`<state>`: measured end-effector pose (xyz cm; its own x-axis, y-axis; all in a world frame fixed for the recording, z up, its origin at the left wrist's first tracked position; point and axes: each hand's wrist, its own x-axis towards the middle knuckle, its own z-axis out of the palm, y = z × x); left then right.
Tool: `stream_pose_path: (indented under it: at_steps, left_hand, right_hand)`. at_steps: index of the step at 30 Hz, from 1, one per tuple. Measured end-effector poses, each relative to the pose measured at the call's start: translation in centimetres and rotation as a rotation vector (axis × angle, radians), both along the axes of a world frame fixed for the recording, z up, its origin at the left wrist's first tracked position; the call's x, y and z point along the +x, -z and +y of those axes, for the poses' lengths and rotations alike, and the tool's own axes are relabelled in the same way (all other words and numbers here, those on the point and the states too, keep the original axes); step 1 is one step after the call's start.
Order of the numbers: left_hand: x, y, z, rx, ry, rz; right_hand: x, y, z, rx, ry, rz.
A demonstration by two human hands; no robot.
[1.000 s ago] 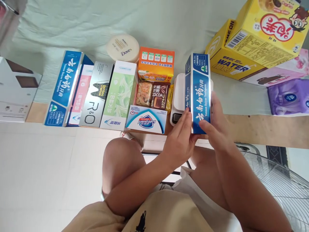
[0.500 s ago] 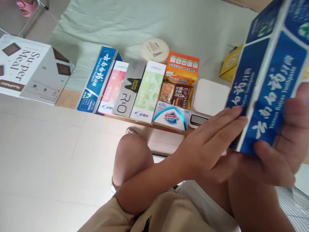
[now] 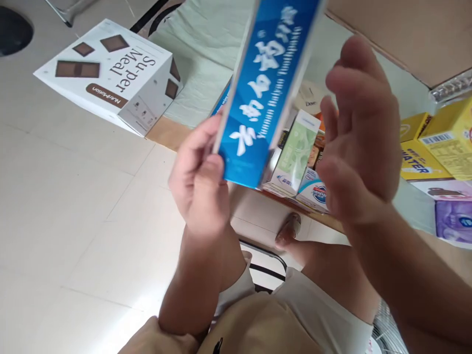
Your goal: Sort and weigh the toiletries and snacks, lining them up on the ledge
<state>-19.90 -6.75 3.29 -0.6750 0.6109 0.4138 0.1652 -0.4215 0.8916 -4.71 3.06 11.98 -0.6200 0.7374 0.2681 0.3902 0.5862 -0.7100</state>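
Observation:
My left hand (image 3: 202, 179) grips a blue Yunnan Baiyao toothpaste box (image 3: 271, 88) by its lower left edge, thumb on the front. The box is held up and tilted, its top cut off by the frame. To its right, my right hand (image 3: 363, 128) is raised and holds nothing, its fingers apart and slightly curled. Behind the held box, a second blue box (image 3: 221, 98) shows only a sliver. A green toothpaste box (image 3: 297, 152) and a white Safeguard box (image 3: 313, 189) lie on the table, partly hidden.
At left stands a white Su-per Meal box (image 3: 125, 73). A round Dove container (image 3: 309, 96) sits behind the row. Yellow boxes (image 3: 424, 160) and a purple pack (image 3: 453, 221) are at right. A green cloth (image 3: 206, 54) covers the table, whose brown edge (image 3: 165, 132) faces me.
The toothpaste box has moved left, from both hands into my left hand alone. My right hand has let go of it. The view has swung right.

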Motion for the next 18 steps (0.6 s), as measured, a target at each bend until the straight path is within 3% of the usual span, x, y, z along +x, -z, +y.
stream_pose_path:
  at_steps: [2,3,5,8,10,13,18]
  left_hand:
    - [-2.4,1.6,0.4,-0.009,-0.055,-0.038]
    - [-3.3,2.2,0.5,-0.028,-0.063,-0.055]
    - [-4.5,2.8,0.5,-0.089,-0.052,-0.082]
    - [-4.7,2.9,0.4,-0.165,0.010,-0.092]
    - [-4.4,2.8,0.4,-0.184,0.070,-0.086]
    - [-3.8,2.7,0.6,-0.194,0.133,-0.077]
    - [-3.2,2.5,0.8,-0.226,0.150,-0.064]
  right_hand:
    - [-2.1,0.2,2.8,0.070,-0.125,0.028]
    - [-3.1,0.3,4.3,0.081,-0.117,0.046]
    - [-5.2,0.4,7.1,0.025,-0.057,0.052]
    - [-8.0,0.3,10.2,-0.160,0.150,-0.089]
    - [-9.3,0.4,11.3,-0.224,0.234,-0.208]
    - [-10.1,1.1,12.2,-0.179,0.234,-0.328]
    - [-10.0,2.5,13.2,-0.200,0.187,-0.277]
